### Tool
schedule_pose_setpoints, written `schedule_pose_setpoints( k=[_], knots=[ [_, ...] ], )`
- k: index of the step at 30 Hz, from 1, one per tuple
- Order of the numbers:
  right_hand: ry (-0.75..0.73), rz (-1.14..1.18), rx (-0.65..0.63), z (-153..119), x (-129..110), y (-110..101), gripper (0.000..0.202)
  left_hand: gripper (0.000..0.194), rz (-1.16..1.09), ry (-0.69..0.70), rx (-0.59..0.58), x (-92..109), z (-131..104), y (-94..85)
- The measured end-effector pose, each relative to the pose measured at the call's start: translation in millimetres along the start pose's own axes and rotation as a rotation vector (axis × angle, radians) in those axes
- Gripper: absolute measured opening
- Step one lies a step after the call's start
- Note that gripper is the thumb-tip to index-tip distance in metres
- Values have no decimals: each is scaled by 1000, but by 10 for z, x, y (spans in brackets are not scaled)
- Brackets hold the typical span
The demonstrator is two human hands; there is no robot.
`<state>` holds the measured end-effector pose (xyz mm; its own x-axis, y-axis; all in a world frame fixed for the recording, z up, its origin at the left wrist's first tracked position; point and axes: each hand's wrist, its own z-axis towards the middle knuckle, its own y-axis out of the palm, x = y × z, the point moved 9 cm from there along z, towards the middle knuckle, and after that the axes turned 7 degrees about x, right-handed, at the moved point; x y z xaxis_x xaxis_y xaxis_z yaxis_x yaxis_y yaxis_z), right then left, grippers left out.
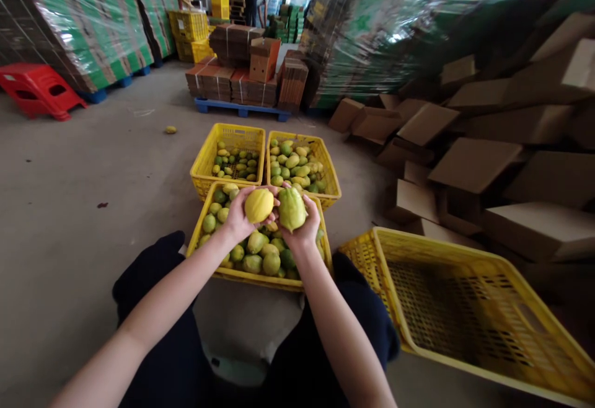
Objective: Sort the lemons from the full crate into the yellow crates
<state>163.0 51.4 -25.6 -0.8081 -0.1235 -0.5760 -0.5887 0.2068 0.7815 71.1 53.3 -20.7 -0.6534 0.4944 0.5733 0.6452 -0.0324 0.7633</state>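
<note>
My left hand [237,219] is wrapped round a smooth yellow lemon [259,205]. In my right hand [307,232] lies a larger, lumpy yellow-green lemon [292,209] with its pointed tip towards me. Both hands are close together above the near yellow crate [260,279], which stands between my knees and holds many green and yellow lemons [271,263]. Behind it, touching side by side, are a left crate [201,165] with a low layer of small fruit and a right crate [331,163] that is fuller.
An open yellow crate [441,358] stands at my right, beside a heap of cardboard boxes [474,163]. Flattened cartons on a blue pallet [242,109] lie ahead. One fruit [170,129] and a red stool [41,90] are on the left floor. A person [258,2] bends over far back.
</note>
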Motion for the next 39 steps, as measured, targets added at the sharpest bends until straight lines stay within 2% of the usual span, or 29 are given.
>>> schedule_pose_setpoints(
  k=[3, 6, 11, 15, 19, 25, 30, 35, 39],
  knots=[
    [6, 123, 28, 23, -29, -55, 45, 21, -117, -56, 93, -125, 20, -66],
    [-15, 196, 28, 27, -69, -83, 41, 12, -273, -36, 151, -111, 42, -112],
    [6, 169, 12, 35, 11, -89, 38, 22, -446, -22, 300, -78, 90, -277],
    [39, 144, 31, 61, 110, -102, 37, 24, -483, 1, 351, -58, 86, -358],
    [70, 136, 68, 92, 168, -133, 32, 29, -499, 31, 331, -16, 87, -350],
    [94, 175, 155, 89, 199, -161, 28, 30, -516, -5, 304, -17, 83, -281],
    [85, 179, 261, 58, 188, -197, 21, 23, -386, -71, 281, -56, 52, -182],
    [34, 129, 231, 68, 132, -192, 16, 20, -343, -67, 239, -29, 47, -140],
    [55, 137, 196, 63, 150, -168, 16, 20, -356, -51, 235, -12, 43, -140]
  ],
)
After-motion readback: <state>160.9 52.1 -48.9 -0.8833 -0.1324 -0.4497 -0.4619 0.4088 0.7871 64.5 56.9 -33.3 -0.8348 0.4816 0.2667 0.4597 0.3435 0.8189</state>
